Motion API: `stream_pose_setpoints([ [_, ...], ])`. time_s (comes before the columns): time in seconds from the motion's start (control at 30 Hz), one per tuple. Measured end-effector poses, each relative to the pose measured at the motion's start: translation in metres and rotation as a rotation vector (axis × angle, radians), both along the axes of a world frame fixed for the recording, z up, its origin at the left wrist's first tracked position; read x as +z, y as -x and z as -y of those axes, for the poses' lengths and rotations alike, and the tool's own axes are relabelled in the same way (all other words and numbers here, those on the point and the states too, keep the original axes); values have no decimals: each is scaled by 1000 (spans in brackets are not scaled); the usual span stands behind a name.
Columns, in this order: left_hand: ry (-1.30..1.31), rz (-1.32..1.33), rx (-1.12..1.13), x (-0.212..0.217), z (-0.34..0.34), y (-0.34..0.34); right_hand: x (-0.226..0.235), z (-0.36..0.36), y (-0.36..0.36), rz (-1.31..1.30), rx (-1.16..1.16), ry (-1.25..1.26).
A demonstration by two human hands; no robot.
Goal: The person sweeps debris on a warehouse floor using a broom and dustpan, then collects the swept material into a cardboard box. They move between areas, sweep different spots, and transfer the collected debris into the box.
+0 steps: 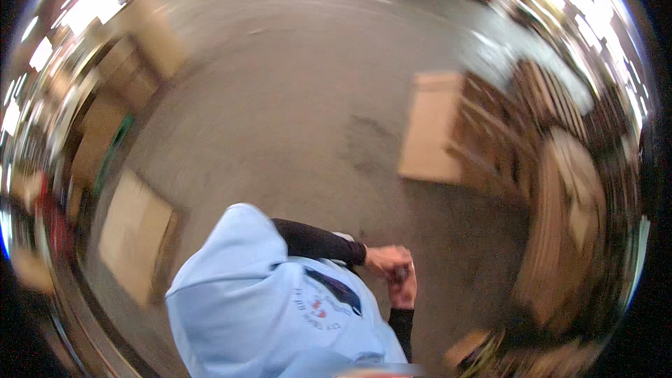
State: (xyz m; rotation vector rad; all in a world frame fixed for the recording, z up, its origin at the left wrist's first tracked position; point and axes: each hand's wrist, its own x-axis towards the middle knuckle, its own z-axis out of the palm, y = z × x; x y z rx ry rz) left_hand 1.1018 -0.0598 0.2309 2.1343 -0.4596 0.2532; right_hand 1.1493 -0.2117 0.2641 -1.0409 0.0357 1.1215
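Note:
My left hand [385, 260] reaches across my front, a black sleeve running up to its wrist. Its fingers are curled in and meet my right hand [404, 292], which comes up from below, also closed. A small dark patch shows between the two hands, too blurred to name. Both hands are held together in front of my light blue top [259, 294], above the floor.
A brown cardboard box [432, 126] stands on the concrete floor [280, 98] to the right, beside stacked cardboard [560, 217]. At the left lies another box [134, 238], with more boxes [126, 73] beyond it. Motion blurs the surroundings.

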Motion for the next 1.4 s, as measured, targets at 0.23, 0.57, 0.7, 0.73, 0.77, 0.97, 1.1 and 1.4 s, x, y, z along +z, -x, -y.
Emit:
stream_pose_setpoints([
  [0.23,-3,-231,-313,14,81,-107,-10,86,-28,135,-392,147],
  [0.57,49,-399,-1019,30,212,-220,2,188,-59,177,-1000,412],
  [0.7,7,-372,-904,21,262,-286,15,270,-120,293,-1239,751],
  [0.73,-44,-394,-893,11,267,-301,20,291,-134,184,-1325,818],
  [0.77,-88,-398,-884,0,269,-317,29,314,-144,233,-1396,893],
  [0.97,-332,-649,-655,-140,211,-414,84,446,-199,599,-1899,1066],
  [1.1,-181,-983,-254,-236,105,-470,91,541,-246,824,-1947,1339],
  [1.4,190,-1297,606,-163,67,-395,-41,756,-374,371,-1434,1959],
])
